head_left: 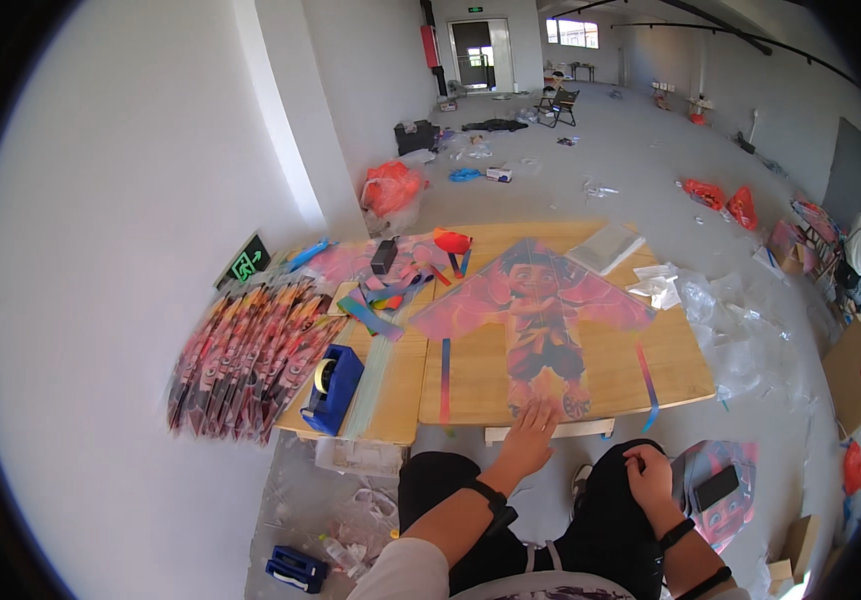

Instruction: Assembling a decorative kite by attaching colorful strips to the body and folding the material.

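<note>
A flat kite (541, 335) printed with a cartoon child figure lies spread on the wooden table (471, 385), its wings reaching to both sides. On the kite's near end, by the printed feet, my left hand (536, 430) lies flat with its fingers stretched out. My right hand (649, 472) rests on my right knee, fingers curled in and holding nothing that I can see. One red-to-blue ribbon (446, 380) hangs down at the kite's left side, and another ribbon (648, 375) lies at its right.
Left of the kite stand a blue tape dispenser (333, 390), coloured ribbons (381, 300) and a black box (384, 257). Packed kites (251, 350) are heaped further left. Clear plastic sleeves (606, 247) lie at the back right. A phone (716, 488) sits beside my knee. Another person (860, 250) is far right.
</note>
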A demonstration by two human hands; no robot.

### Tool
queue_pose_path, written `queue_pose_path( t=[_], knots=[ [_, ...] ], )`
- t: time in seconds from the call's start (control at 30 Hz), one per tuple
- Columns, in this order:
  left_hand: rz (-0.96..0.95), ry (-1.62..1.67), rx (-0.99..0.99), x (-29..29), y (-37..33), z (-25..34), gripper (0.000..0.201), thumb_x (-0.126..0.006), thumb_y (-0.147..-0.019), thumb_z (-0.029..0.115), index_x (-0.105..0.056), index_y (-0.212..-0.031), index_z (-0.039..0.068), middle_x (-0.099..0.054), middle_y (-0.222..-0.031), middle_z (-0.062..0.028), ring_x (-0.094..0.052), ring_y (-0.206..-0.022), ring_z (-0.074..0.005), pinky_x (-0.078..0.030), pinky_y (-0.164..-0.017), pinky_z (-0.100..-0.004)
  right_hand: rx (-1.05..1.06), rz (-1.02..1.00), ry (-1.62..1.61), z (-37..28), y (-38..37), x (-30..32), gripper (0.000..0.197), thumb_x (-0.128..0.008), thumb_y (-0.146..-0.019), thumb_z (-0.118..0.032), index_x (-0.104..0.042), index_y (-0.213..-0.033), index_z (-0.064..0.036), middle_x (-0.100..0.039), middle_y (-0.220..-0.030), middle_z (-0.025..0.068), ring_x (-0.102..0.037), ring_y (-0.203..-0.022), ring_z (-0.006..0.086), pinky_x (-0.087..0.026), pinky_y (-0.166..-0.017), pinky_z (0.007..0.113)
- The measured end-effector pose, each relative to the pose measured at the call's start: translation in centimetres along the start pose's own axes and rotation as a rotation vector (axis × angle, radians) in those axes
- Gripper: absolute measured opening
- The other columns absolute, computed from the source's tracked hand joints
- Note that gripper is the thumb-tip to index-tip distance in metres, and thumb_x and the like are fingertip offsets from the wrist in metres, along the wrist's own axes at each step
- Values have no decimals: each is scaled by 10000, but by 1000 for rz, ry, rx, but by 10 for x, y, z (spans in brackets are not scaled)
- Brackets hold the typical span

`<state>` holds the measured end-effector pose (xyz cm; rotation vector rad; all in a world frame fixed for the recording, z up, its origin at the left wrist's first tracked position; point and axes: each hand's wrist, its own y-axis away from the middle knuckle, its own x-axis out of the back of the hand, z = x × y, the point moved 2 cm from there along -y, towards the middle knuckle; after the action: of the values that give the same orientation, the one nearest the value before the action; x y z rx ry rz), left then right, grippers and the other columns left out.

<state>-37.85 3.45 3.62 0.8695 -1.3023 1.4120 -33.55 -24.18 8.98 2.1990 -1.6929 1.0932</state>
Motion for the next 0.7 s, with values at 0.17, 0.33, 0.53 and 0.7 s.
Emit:
queue_pose_path(
  t=[0.17,0.33,0.53,0.7],
  knots=[
    [-30,2,30,-20,-33,11,896,-781,-824,394,-370,-1545,57,-237,-1656,-163,-280,-1496,-383,-240,-1226,-513,7,-8,5,-6,5,3,81,-641,-838,-36,-717,-863,-41,-694,-783,129,-666,-686,287,-519,-644,379],
    [3,41,56,-34,-39,3,859,-691,-881,487,-361,-1558,73,-243,-1650,-183,-288,-1482,-416,-236,-1221,-531,-54,11,-60,14,6,2,111,-621,-864,7,-709,-908,-45,-696,-777,108,-677,-691,235,-531,-667,342],
    [477,298,440,11,-65,-90,666,-654,-896,393,-463,-1468,111,-497,-1407,-204,-470,-1276,-444,-389,-1020,-564,-92,12,-143,17,-4,-7,141,-608,-889,27,-680,-992,-36,-692,-766,95,-686,-701,201,-534,-680,317],
    [529,134,748,56,-29,-251,313,-704,-853,188,-668,-1162,154,-642,-1150,-117,-599,-1076,-373,-464,-870,-544,-38,-23,-101,14,-11,-16,147,-597,-884,44,-679,-981,-31,-683,-763,101,-687,-692,203,-529,-669,316]
  ],
)
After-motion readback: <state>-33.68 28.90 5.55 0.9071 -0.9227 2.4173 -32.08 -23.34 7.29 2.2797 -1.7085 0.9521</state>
